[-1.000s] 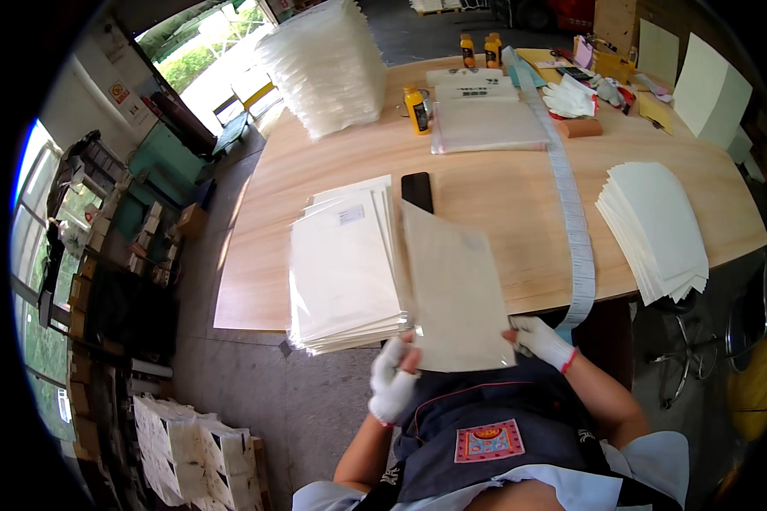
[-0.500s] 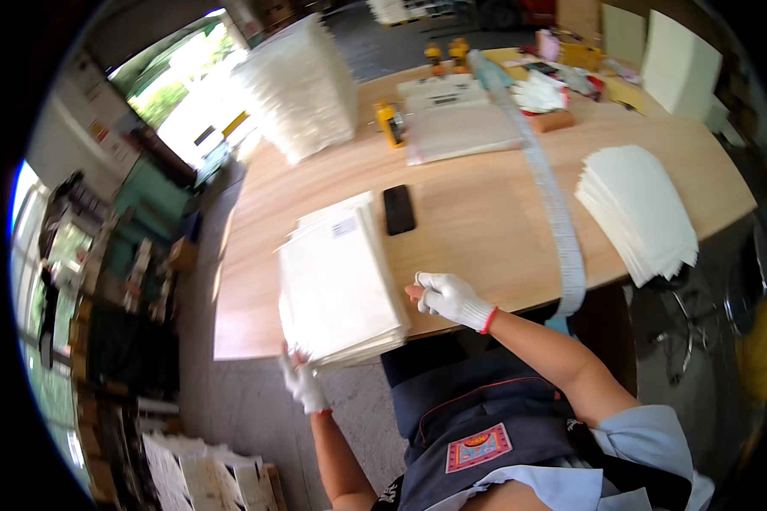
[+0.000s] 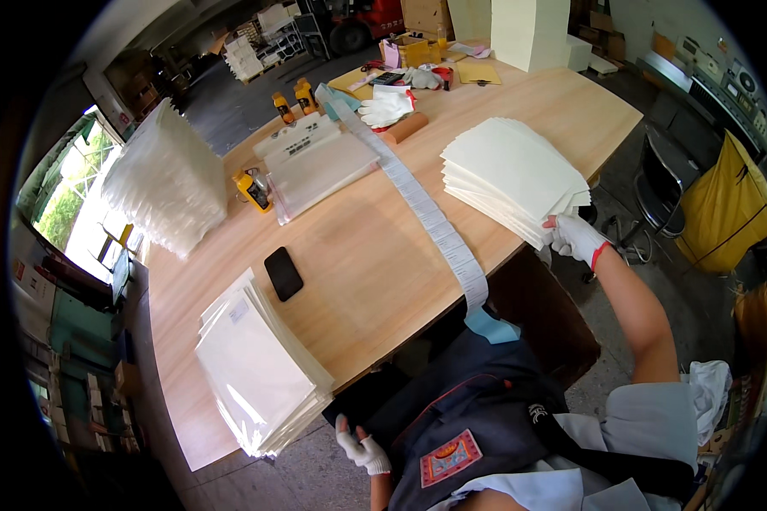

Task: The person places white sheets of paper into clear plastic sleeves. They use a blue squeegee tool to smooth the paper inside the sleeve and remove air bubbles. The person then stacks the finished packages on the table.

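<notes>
My right hand (image 3: 574, 238), in a white glove with bare fingertips, reaches to the near corner of a fanned stack of white sheets (image 3: 516, 166). Thumb and fingers pinch a sheet corner there. My left hand (image 3: 362, 446), gloved the same way, hangs off the table's front edge near my apron, fingers apart and nothing in them. Close to it lies a pile of white sheets in clear sleeves (image 3: 251, 366), the top one bearing a small label.
On the table (image 3: 349, 281) lie a black phone (image 3: 283, 273), a long strip of labels (image 3: 435, 230) hanging over the front edge, clear plastic bags (image 3: 324, 170) and yellow bottles (image 3: 253, 190). A tall plastic-wrapped stack (image 3: 166, 179) stands far left. A chair (image 3: 660, 183) is at right.
My right hand has moved from beside the sleeved pile to the white stack at right. My left hand has left the sleeved pile's near corner. The view has turned right.
</notes>
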`<state>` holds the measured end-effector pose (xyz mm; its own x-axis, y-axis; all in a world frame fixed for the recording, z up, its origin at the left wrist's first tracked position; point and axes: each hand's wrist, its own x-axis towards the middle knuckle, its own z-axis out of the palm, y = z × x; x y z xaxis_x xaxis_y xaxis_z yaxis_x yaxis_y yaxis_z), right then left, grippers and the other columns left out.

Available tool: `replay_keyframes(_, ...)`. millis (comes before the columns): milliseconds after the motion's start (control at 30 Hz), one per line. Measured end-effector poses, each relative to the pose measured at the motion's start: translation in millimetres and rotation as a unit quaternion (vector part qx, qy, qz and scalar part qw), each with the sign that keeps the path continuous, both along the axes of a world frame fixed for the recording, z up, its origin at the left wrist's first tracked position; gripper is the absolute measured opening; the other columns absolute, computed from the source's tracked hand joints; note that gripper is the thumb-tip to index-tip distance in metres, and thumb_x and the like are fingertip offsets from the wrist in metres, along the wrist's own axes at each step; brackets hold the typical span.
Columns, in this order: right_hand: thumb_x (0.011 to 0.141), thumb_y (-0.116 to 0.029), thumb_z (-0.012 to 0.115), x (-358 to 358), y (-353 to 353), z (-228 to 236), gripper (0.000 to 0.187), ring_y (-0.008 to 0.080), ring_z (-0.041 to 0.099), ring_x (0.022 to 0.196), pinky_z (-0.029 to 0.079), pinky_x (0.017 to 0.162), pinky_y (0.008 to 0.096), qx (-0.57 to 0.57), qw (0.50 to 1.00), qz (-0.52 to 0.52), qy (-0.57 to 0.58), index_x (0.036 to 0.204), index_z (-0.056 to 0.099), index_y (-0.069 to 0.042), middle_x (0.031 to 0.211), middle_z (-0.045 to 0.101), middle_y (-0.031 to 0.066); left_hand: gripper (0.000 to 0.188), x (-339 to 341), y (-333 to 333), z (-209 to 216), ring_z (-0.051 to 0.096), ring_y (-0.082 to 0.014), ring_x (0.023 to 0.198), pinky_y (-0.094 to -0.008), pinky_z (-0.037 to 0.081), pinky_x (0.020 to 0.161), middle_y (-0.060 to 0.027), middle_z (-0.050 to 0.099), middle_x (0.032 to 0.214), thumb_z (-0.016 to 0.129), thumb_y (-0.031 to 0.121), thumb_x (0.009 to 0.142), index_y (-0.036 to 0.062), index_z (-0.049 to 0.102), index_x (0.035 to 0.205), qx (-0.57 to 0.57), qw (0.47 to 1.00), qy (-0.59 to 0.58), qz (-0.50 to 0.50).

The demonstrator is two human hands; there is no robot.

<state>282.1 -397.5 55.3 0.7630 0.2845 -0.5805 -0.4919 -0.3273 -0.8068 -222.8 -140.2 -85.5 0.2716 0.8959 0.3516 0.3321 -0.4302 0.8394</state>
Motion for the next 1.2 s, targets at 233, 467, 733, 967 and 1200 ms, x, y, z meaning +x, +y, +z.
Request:
replay_keyframes(233,0.086,-0.033,0.054,18.2,19.4,6.9,0.026,0.0091,0.043,0.045,0.031,0.036,0.0209,0.065,0.996,-0.052,0.036,0.091,0.054,-0.008,0.075,0.059,0.0044,0.028,36.8,4.9,37.4,0.054,-0.0319,0.102,-0.0373,0.042,0.089,-0.0163,0.056,0.111,0.054,0.001,0.077,0.0019,0.056,0.105,0.109,0.983,0.051,-0.136)
replay_keyframes(467,0.086,-0.028,0.055,78.8,4.2,4.9,0.015,0.0074,0.040,0.043,0.025,0.032,0.0187,0.245,0.956,-0.157,-0.022,0.088,0.051,-0.015,0.063,0.049,0.0016,0.035,112.0,36.3,74.0,0.050,-0.0331,0.107,-0.0403,0.040,0.091,-0.0130,0.055,0.113,0.062,0.005,0.072,0.0080,0.058,0.107,0.237,0.934,0.128,-0.233)
replay_keyframes(733,0.086,-0.012,0.049,31.2,39.6,22.8,0.010,0.0103,0.046,0.050,0.035,0.040,0.0202,0.300,0.941,-0.149,-0.054,0.095,0.049,-0.007,0.073,0.057,0.0115,0.039,187.4,81.9,79.6,0.046,-0.0290,0.110,-0.0456,0.028,0.100,-0.0063,0.051,0.116,0.065,0.024,0.072,0.0152,0.054,0.110,0.208,0.853,0.415,-0.240)
replay_keyframes(967,0.076,-0.013,0.056,-94.8,28.6,16.9,0.034,0.0160,0.064,0.070,0.053,0.058,0.0273,0.311,0.940,0.114,0.085,0.106,0.053,0.002,0.084,0.063,0.0082,0.022,214.6,112.6,90.7,0.056,-0.0288,0.097,-0.0416,0.050,0.074,-0.0061,0.054,0.107,0.058,0.020,0.078,0.0182,0.056,0.100,0.098,0.855,0.480,-0.171)
replay_keyframes(1200,0.076,-0.011,0.056,-143.5,40.4,-21.0,0.036,0.0152,0.061,0.060,0.048,0.050,0.0243,0.319,0.917,0.073,0.228,0.109,0.052,0.004,0.086,0.063,0.0099,0.025,212.6,121.1,81.2,0.053,-0.0271,0.100,-0.0408,0.048,0.074,-0.0051,0.057,0.099,0.059,0.008,0.069,0.0158,0.058,0.093,0.107,0.891,0.406,-0.173)
